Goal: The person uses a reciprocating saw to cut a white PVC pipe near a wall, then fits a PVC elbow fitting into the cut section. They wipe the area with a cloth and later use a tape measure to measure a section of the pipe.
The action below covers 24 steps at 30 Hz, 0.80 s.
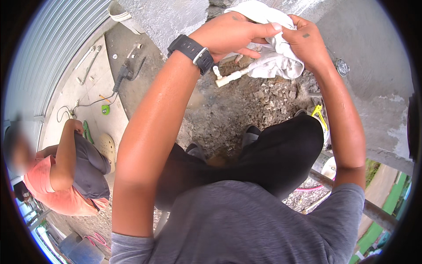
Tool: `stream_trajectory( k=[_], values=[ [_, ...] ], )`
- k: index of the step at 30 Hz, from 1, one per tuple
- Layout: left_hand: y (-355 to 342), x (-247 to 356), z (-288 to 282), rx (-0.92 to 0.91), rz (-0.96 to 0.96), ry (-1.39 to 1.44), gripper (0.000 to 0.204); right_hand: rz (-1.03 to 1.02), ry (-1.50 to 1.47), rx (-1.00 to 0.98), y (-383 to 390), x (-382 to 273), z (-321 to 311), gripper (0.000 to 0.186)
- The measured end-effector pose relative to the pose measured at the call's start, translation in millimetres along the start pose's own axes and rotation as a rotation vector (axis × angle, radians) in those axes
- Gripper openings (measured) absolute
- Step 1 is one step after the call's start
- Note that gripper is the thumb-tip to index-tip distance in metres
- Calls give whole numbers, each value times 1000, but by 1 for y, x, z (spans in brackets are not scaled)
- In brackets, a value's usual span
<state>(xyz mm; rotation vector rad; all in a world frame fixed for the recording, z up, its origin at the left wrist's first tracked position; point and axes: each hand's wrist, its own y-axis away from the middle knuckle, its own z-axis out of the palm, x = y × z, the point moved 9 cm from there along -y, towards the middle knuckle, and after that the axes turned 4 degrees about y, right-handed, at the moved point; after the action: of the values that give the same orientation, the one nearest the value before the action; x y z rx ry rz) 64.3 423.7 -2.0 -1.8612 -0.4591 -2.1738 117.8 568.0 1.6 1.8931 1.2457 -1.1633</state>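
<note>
A soft white cloth (277, 66), wrinkled and bunched, is hanging between the two hands, above rough, stony ground (272, 101). Its lower fold is overlapping a smooth, round white pipe (231, 78); whether they are touching, I cannot tell. The right hand (306, 42) is grasping the cloth with bent fingers. The left hand (231, 33) is resting its thumb on it, the other fingers standing partly open; I cannot tell if they are pinching. Pitted concrete (176, 17) is bordering the upper left, smoother grey concrete (373, 53) the right, while bare rubble is leaving room before the shoes (251, 134).
</note>
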Motion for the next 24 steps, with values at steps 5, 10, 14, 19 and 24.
stream_trajectory(
  k=[5,10,14,19,24],
  values=[
    [9,13,-10,72,113,109,56,82,-305,46,-5,10,-22,33],
    [-5,14,-12,317,445,365,77,179,-637,106,12,-19,-4,40],
    [-26,-5,0,308,519,703,79,24,-445,-29,34,-38,62,57],
    [-39,-12,27,218,542,820,70,-10,-243,56,2,-20,36,39],
    [-47,-28,37,335,330,596,46,-429,250,267,-5,-22,-2,23]
  ],
)
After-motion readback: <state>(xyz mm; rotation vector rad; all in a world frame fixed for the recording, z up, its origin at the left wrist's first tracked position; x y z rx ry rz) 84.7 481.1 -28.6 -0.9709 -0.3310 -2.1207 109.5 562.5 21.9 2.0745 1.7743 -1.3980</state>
